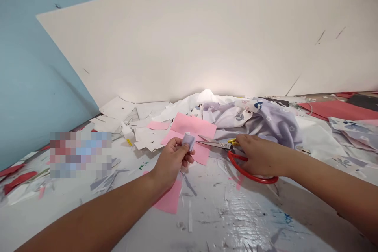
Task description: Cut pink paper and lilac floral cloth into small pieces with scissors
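My left hand (175,155) pinches a small folded piece of lavender fabric (188,141) between thumb and fingers. Red-handled scissors (221,145) are in my right hand (256,155), their blades slightly apart and pointing left at the fabric piece; whether the tips touch it I cannot tell. Something small and yellow (233,141) shows by the right fingertips. Behind and below the left hand lie pink sheets (193,126). A crumpled heap of lavender and white printed fabric (265,120) sits just beyond the right hand.
A large white board (206,39) stands behind the worktable (236,220). White paper pieces (116,110) and a small white bottle (126,130) lie at the left. Red sheets (339,109) and patterned scraps (354,130) are at the right. Thin offcuts litter the tabletop.
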`<state>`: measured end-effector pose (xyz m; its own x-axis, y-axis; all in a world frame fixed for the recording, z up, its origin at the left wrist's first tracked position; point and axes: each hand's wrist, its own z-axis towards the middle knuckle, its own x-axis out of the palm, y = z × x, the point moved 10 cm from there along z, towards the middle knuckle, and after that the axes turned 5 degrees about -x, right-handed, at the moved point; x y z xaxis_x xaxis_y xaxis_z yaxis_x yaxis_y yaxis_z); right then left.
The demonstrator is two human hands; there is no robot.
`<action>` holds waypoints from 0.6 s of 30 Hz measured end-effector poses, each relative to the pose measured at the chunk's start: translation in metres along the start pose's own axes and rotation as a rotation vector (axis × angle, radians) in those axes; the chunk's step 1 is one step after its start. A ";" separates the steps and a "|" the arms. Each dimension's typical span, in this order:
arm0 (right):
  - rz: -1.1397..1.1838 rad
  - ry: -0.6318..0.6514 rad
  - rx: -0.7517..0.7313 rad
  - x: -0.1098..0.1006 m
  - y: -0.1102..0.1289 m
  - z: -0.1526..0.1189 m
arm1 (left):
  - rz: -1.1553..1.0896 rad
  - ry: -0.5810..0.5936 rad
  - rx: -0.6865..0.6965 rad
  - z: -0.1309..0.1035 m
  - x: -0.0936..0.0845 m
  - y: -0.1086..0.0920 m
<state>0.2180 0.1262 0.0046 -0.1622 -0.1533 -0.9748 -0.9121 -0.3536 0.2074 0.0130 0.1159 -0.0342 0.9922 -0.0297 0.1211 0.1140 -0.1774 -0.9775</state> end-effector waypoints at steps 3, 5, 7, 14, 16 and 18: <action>0.039 -0.007 0.008 -0.005 -0.006 0.001 | -0.018 -0.026 0.006 0.002 -0.004 -0.001; 0.078 -0.052 -0.014 -0.014 -0.007 0.002 | -0.029 -0.045 0.015 0.002 -0.006 -0.003; 0.107 -0.099 -0.076 -0.026 -0.002 0.002 | -0.039 -0.050 0.024 0.003 -0.006 -0.003; 0.289 -0.027 -0.134 -0.036 0.015 -0.007 | -0.023 -0.021 0.097 -0.001 -0.002 -0.012; 0.427 -0.010 -0.104 -0.031 0.017 -0.011 | -0.012 0.018 0.121 -0.004 0.002 -0.016; 0.466 -0.030 -0.074 -0.027 0.019 -0.014 | -0.005 0.054 0.130 -0.006 0.007 -0.017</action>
<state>0.2105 0.1110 0.0363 -0.5599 -0.2850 -0.7780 -0.7100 -0.3189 0.6278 0.0172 0.1129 -0.0153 0.9878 -0.0827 0.1316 0.1279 -0.0492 -0.9906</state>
